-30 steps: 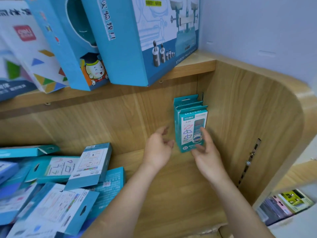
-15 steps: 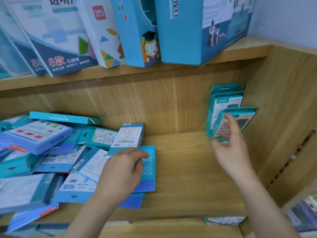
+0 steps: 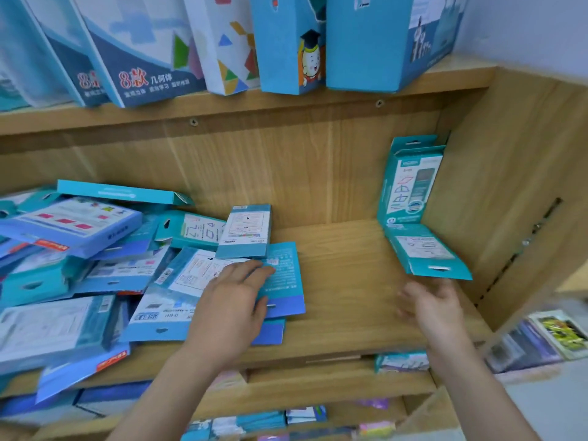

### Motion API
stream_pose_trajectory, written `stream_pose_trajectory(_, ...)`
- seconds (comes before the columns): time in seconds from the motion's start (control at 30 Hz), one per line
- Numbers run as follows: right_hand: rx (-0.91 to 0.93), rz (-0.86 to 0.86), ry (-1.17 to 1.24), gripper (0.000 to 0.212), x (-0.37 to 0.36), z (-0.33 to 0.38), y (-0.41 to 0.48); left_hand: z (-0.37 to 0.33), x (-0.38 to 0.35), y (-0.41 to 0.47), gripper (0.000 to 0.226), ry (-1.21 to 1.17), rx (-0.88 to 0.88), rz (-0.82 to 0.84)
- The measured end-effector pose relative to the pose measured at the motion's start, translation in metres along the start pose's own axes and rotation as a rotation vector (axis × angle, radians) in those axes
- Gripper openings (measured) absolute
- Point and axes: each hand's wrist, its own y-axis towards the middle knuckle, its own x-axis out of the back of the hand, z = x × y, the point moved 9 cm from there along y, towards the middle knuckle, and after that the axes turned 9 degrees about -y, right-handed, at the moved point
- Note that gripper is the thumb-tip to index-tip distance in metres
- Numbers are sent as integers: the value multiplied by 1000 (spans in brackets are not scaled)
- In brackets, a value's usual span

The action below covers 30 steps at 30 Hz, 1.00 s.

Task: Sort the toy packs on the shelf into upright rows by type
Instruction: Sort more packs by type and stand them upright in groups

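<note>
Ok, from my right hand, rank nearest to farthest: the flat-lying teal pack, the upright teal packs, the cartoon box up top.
1. Flat-lying teal pack, just beyond the right hand.
2. Upright teal packs, back right corner.
3. Cartoon box, upper shelf.

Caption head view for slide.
Left hand rests on piled pack; right hand open near flat pack in front of upright row.

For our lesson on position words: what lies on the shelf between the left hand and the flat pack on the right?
Nothing but bare shelf board, in the head view, between the left hand and the flat pack.
</note>
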Motion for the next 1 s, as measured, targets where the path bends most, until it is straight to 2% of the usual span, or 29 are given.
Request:
stream_pose_trajectory(0.07,-110,79,74,26,-8,-13,-5,7,4,-4,59,44,-8,-11)
stream_pose_trajectory(0.2,-287,165,217,40,-16,-37,-16,19,6,-12,69,115,-67,49)
stream_pose_trajectory(0.27,-345,139,300,43,-17,-46,-20,17,15,-15,69,186,-167,-37)
stream_pose_trajectory(0.33,-345,75,346,36,-15,-45,-24,9,36,-20,60,153,-239,-167)
stream_pose_trajectory(0.43,-201,-35,298,20,-9,-26,-32,1,83,-27,42,-116,-168,-340)
stream_pose_trajectory(0.53,-21,-102,225,8,-1,6,-44,1,114,-27,29,-525,-53,-434)
stream_pose_trajectory(0.67,136,-73,164,16,1,49,-58,14,90,-2,22,-1375,192,-359)
stream_pose_trajectory(0.7,151,-64,154,17,2,56,-62,15,81,2,22,-1503,260,-342)
stream_pose_trajectory(0.8,160,-47,138,17,4,65,-69,18,65,8,22,-1644,350,-325)
stream_pose_trajectory(1.0,165,-7,131,14,5,71,-78,27,56,13,21,-1721,398,-319)
